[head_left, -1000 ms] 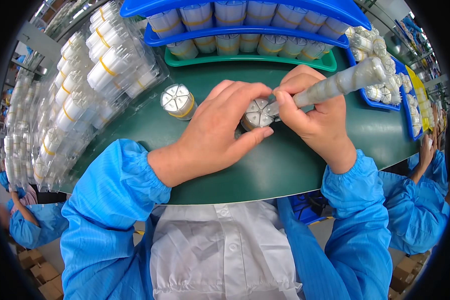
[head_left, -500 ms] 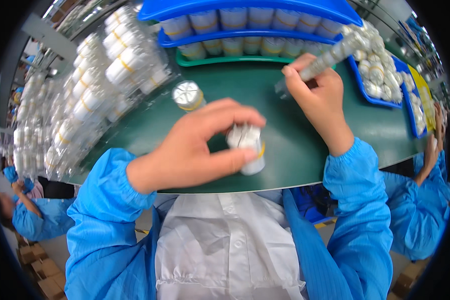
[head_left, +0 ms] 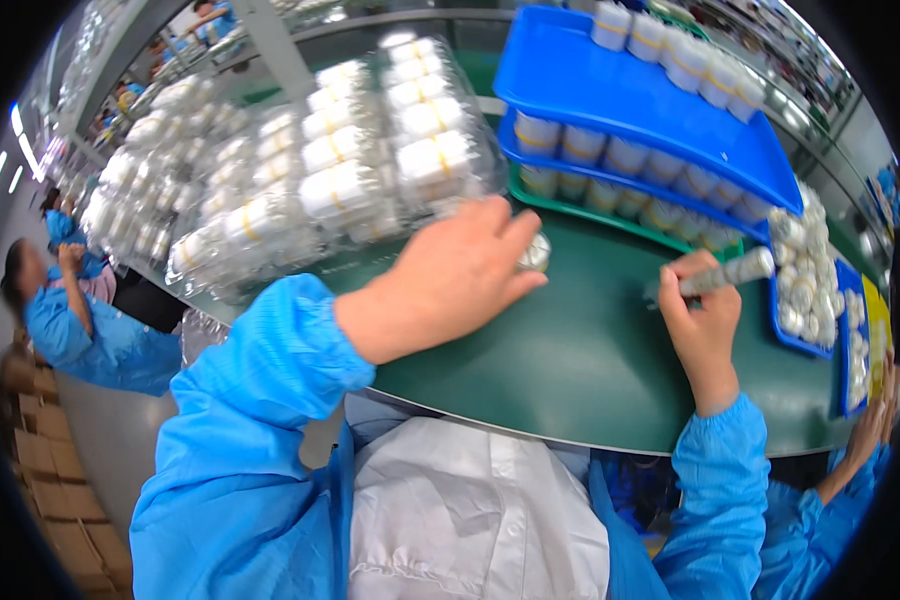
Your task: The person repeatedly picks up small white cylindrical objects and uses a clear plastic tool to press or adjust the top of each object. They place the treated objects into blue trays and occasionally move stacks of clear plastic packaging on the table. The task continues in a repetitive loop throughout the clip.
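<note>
My left hand [head_left: 445, 275] reaches over the green tabletop, fingers curved and thumb apart. Between its index finger and thumb shows the round top of a white cylindrical bundle [head_left: 536, 252]; the hand covers its lower part and anything under the palm. Farther right, my right hand [head_left: 705, 325] is closed round a translucent tube [head_left: 725, 277] with greyish-white contents, held like a pen. The tube slants, its upper end up to the right and its clear lower end close above the tabletop.
Bagged white bundles [head_left: 335, 150] with yellow bands are piled at the left. Blue trays [head_left: 650, 85] on a green tray [head_left: 610, 212] hold more bundles at the back. Blue trays of small white pieces [head_left: 805, 270] stand right. Another person's hands [head_left: 875, 415] are at the far right.
My view has turned left, so the table appears farther right. My left hand has shifted from the near bundle toward the bagged piles. My right hand still grips the tube.
</note>
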`<state>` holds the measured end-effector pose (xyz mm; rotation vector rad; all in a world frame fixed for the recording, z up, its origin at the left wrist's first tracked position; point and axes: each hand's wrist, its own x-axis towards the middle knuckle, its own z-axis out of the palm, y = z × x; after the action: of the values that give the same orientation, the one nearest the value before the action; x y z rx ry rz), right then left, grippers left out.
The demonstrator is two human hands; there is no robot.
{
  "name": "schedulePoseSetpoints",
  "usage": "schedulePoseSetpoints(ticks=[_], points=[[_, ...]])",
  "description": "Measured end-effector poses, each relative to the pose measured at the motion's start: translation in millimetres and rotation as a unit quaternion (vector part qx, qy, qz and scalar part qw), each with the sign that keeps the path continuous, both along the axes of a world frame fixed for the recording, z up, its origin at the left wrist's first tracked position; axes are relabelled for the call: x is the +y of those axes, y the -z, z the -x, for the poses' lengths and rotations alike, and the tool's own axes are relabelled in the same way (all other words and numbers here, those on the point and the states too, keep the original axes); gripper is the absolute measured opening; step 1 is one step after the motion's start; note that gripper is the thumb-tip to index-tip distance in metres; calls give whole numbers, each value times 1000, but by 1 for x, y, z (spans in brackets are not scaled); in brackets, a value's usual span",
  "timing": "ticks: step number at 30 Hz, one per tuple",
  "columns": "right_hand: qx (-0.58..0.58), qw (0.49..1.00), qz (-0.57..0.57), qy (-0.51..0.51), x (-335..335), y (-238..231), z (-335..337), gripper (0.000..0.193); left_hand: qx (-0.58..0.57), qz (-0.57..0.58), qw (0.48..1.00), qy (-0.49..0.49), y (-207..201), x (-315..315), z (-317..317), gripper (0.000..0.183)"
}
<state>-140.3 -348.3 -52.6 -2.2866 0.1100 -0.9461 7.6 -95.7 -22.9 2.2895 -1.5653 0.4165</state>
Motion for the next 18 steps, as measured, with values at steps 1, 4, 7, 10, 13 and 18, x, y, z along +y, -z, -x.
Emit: schedulePoseSetpoints(ticks=[1,4,7,10,13,18], points=[[-1,1000,3,3,-1,2,1,11,-9,2,1000,3,3,-4,-1,45],[4,1000,23,6,-2,4,0,12,15,10,1000,21,-1,2,-2,44],[3,1000,28,-1,-2,7,-2,12,91,50,994,18,-25,22,1,43],[10,999,32,2,-1,8,0,12,148,129,981,2,-55,53,-11,43],[16,999,31,1,2,8,3,11,140,166,971,-98,-98,88,-52,41],[8,999,38,-10,7,5,-1,11,-40,55,951,-302,-131,145,-184,53]])
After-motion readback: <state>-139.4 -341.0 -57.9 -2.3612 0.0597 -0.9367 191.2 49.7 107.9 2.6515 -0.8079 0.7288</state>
